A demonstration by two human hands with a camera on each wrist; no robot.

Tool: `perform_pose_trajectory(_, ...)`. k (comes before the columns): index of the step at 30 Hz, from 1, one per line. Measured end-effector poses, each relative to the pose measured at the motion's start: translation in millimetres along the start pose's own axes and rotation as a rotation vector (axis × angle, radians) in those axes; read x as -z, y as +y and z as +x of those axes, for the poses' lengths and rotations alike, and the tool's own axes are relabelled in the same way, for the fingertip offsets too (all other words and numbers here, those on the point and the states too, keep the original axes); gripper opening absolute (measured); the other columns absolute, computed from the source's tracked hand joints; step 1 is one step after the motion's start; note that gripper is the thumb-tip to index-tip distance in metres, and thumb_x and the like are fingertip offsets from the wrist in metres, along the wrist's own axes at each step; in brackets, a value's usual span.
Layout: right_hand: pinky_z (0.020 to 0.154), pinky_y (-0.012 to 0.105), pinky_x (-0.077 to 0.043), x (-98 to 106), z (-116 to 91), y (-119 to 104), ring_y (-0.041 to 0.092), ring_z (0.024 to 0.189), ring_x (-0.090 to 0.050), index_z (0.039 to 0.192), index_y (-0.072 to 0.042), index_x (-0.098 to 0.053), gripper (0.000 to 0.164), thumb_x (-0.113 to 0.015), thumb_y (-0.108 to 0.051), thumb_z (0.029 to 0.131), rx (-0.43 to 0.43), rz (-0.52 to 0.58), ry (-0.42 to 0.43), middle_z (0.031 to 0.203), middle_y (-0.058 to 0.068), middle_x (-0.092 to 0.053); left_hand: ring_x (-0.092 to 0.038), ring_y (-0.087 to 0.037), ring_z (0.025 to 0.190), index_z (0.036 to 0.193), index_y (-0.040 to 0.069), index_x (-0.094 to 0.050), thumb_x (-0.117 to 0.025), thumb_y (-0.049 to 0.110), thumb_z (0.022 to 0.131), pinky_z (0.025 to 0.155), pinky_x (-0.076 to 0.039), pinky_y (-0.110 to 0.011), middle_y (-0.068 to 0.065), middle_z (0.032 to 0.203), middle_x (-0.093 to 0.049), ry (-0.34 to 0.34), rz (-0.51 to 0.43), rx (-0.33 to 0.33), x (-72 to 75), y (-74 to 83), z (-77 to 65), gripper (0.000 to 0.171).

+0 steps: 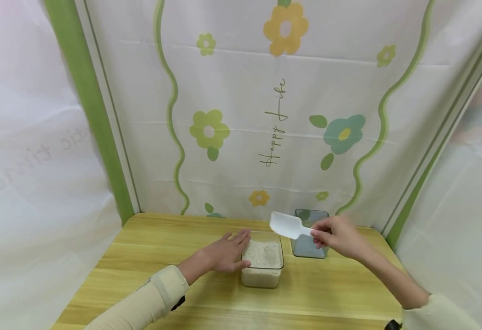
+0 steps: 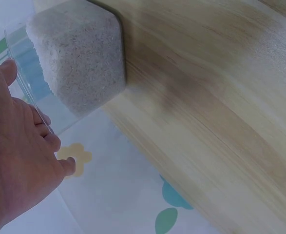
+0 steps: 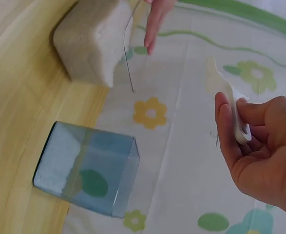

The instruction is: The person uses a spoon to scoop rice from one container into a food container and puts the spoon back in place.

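Observation:
The right hand (image 1: 340, 236) pinches a white scoop (image 1: 285, 224) by its handle, between thumb and fingers. Its blade points left, above and between two containers. Beside a clear square container (image 1: 261, 277), the left hand (image 1: 226, 252) rests its spread fingers and thumb on the left rim. White rice (image 2: 86, 58) fills much of that container, its grains visible through the wall in the left wrist view. To its right and farther back stands a bluish transparent container (image 3: 108, 161), with a pale layer of grain showing at its bottom.
Both containers stand on a light wooden table (image 1: 142, 256). White curtains with printed flowers (image 1: 232, 91) hang behind the table and along both sides, close to the back edge.

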State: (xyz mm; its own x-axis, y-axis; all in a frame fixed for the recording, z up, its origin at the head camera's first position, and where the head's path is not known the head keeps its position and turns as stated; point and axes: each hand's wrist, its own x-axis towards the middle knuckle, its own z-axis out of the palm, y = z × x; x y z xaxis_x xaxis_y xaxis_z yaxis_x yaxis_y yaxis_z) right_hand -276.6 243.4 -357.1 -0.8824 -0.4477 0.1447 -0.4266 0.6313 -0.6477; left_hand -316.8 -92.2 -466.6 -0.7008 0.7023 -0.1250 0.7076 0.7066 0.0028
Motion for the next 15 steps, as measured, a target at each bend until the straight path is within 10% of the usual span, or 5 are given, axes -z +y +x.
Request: perform_pose_trajectory(15, 0.048, 0.016, -0.031, -48, 20, -6, -0.001, 0.049, -0.030, 0.065, -0.015, -0.059, 0.030, -0.069, -0.004, 0.091, 0.156, -0.420, 0.000, 0.055, -0.011, -0.044, -0.009, -0.022, 0.157, 0.161, 0.005, -0.015, -0.027, 0.064, 0.103, 0.124, -0.023, -0.051, -0.010, 0.169, -0.006, 0.002, 0.002, -0.006, -1.8, -1.7, 0.3, 0.083)
